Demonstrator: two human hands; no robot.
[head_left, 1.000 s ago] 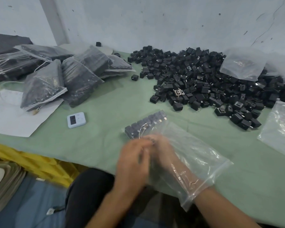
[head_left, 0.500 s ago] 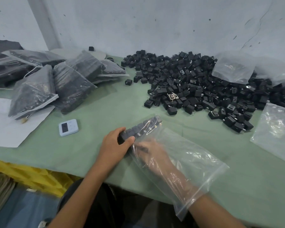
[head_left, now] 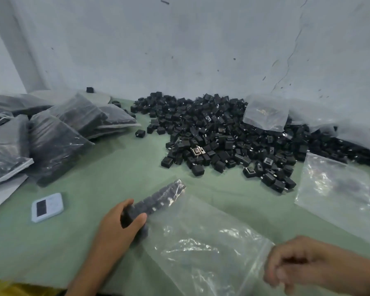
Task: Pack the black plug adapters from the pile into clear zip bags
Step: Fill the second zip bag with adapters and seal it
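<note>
Black plug adapters (head_left: 222,135) lie piled at the far edge of the tabletop (head_left: 115,178); our left hand (head_left: 118,229) grips a row (head_left: 158,201) of them inside the clear zip bag (head_left: 201,242) near the front edge. Of our right hand (head_left: 297,263), blurred, we cannot tell the grasp.

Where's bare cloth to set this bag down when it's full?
Free: green cloth between the timer, filled bags and pile; also the strip between your zip bag and the empty bag. Crowded along the wall and far left.
</note>
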